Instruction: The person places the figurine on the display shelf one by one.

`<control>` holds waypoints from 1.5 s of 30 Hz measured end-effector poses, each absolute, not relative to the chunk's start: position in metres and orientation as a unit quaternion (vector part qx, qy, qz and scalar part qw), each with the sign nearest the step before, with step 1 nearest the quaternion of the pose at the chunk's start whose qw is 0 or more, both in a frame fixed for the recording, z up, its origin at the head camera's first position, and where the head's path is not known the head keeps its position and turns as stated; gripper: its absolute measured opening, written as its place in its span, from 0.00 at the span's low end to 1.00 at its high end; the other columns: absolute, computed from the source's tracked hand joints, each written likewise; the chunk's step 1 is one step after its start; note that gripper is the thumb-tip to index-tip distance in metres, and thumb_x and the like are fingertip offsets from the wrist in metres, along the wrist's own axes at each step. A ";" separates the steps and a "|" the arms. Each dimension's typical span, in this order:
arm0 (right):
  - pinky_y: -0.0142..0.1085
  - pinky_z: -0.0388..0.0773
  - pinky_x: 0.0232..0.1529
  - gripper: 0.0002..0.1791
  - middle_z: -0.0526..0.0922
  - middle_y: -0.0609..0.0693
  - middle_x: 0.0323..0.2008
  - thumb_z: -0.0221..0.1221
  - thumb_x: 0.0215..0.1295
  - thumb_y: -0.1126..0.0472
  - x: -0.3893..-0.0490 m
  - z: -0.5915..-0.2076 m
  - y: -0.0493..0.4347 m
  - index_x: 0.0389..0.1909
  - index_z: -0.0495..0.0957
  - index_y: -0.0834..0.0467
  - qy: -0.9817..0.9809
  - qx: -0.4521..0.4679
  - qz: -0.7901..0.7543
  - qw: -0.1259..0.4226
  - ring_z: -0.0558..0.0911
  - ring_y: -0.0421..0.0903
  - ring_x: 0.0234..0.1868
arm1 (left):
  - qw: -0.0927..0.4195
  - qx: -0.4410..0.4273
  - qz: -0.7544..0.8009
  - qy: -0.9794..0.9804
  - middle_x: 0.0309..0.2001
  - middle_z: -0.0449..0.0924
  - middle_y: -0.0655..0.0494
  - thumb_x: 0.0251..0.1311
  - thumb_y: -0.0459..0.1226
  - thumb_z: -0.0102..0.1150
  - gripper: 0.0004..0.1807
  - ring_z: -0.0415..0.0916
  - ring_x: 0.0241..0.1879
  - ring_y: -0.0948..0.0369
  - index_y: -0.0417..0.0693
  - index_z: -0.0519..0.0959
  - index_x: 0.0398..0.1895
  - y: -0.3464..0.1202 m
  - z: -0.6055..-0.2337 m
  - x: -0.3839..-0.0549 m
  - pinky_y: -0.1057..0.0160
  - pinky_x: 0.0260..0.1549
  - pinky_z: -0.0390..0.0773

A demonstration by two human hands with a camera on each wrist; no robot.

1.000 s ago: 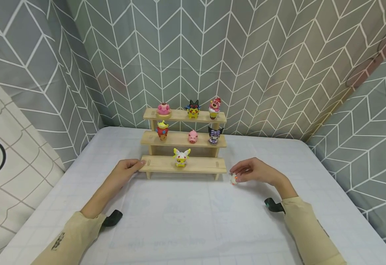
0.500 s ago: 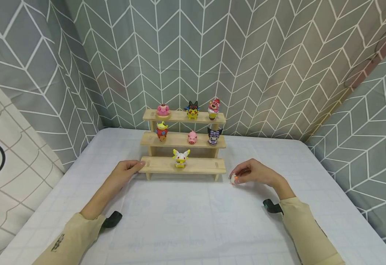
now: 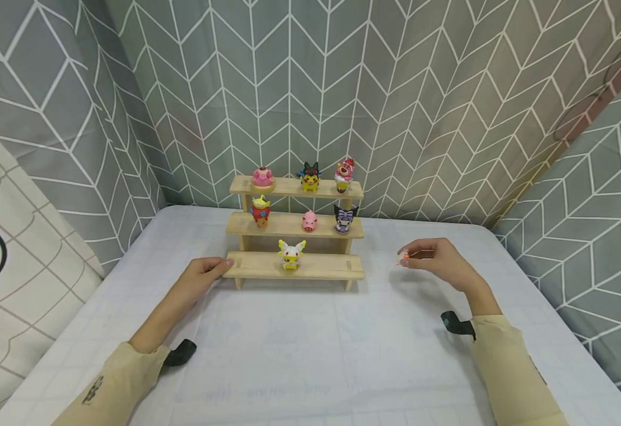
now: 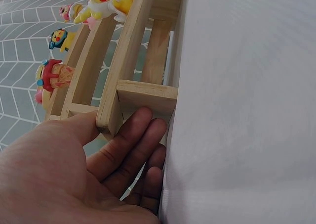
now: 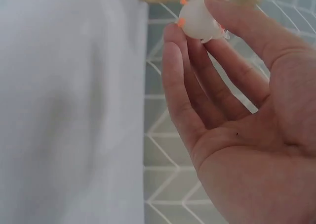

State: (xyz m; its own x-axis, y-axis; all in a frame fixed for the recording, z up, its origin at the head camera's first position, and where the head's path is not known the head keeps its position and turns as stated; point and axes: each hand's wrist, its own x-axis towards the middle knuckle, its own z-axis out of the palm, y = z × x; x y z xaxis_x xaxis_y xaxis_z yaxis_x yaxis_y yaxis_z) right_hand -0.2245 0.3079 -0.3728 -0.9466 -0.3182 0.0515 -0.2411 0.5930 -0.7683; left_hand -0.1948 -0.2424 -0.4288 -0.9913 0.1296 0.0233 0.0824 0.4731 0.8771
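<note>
A small white rounded figurine (image 5: 196, 20) with orange bits is pinched between the thumb and fingers of my right hand (image 3: 446, 266), held above the table right of the stand. My left hand (image 3: 197, 283) grips the left end of the bottom step of a three-tier wooden stand (image 3: 323, 266), thumb on top and fingers underneath in the left wrist view. On that step sits a white-and-yellow figurine (image 3: 291, 255). The middle step bears a red-and-green figurine (image 3: 261, 212), a pink pig (image 3: 309, 220) and a purple-and-black figurine (image 3: 345, 219).
Along the top step stand a pink figurine (image 3: 262, 177), a yellow-and-black figurine (image 3: 310, 177) and a pink bear figurine (image 3: 345, 174). The white-covered table (image 3: 289, 349) reaches back to a grey patterned curtain (image 3: 289, 89).
My right hand has lifted the white figurine off the table and moved it right and away from the stand. The left hand stays on the bottom step.
</note>
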 end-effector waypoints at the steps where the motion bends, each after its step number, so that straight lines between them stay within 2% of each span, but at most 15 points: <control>1: 0.31 0.80 0.53 0.20 0.88 0.54 0.51 0.73 0.66 0.51 -0.223 -0.370 0.312 0.53 0.86 0.57 0.890 -0.151 -0.428 0.039 0.86 0.47 0.55 | 0.024 0.062 0.509 0.858 0.39 0.73 0.56 0.81 0.49 0.52 0.24 0.66 0.45 0.59 0.36 0.84 0.54 -0.242 -0.428 -0.194 0.66 0.39 0.68; 6: 0.29 0.80 0.52 0.21 0.89 0.52 0.48 0.73 0.66 0.54 -0.221 -0.363 0.322 0.54 0.85 0.61 0.878 -0.147 -0.455 0.014 0.88 0.41 0.49 | 0.024 0.060 0.509 0.858 0.37 0.72 0.57 0.80 0.51 0.53 0.25 0.66 0.44 0.60 0.36 0.84 0.53 -0.242 -0.427 -0.191 0.66 0.39 0.68; 13: 0.30 0.81 0.49 0.19 0.89 0.53 0.47 0.73 0.67 0.53 -0.222 -0.362 0.314 0.53 0.86 0.59 0.891 -0.162 -0.425 0.000 0.87 0.40 0.49 | 0.031 0.056 0.534 0.843 0.34 0.70 0.58 0.79 0.53 0.54 0.27 0.66 0.40 0.62 0.35 0.84 0.50 -0.244 -0.430 -0.191 0.65 0.35 0.68; 18: 0.30 0.82 0.47 0.17 0.89 0.54 0.46 0.73 0.67 0.53 -0.220 -0.361 0.303 0.51 0.87 0.58 0.893 -0.165 -0.420 -0.012 0.88 0.43 0.48 | 0.032 0.062 0.531 0.844 0.37 0.73 0.58 0.79 0.54 0.54 0.28 0.66 0.43 0.61 0.36 0.84 0.52 -0.243 -0.430 -0.191 0.65 0.38 0.69; 28: 0.32 0.83 0.49 0.16 0.89 0.53 0.45 0.74 0.65 0.55 -0.221 -0.358 0.255 0.49 0.88 0.57 0.888 -0.194 -0.417 -0.013 0.87 0.48 0.48 | 0.032 0.060 0.519 0.852 0.37 0.73 0.56 0.80 0.53 0.53 0.28 0.67 0.45 0.58 0.36 0.84 0.53 -0.243 -0.428 -0.191 0.65 0.40 0.69; 37: 0.44 0.86 0.50 0.14 0.89 0.52 0.42 0.76 0.63 0.58 -0.214 -0.354 0.204 0.46 0.88 0.58 0.884 -0.215 -0.415 -0.033 0.87 0.48 0.46 | 0.029 0.058 0.513 0.856 0.33 0.70 0.57 0.80 0.50 0.53 0.25 0.65 0.40 0.61 0.34 0.84 0.52 -0.243 -0.426 -0.192 0.65 0.34 0.66; 45: 0.46 0.86 0.49 0.14 0.89 0.54 0.42 0.76 0.62 0.59 -0.214 -0.357 0.172 0.46 0.88 0.60 0.873 -0.249 -0.418 -0.037 0.87 0.51 0.46 | 0.031 0.057 0.519 0.852 0.34 0.69 0.58 0.81 0.48 0.52 0.24 0.64 0.40 0.62 0.34 0.84 0.53 -0.243 -0.429 -0.196 0.65 0.34 0.66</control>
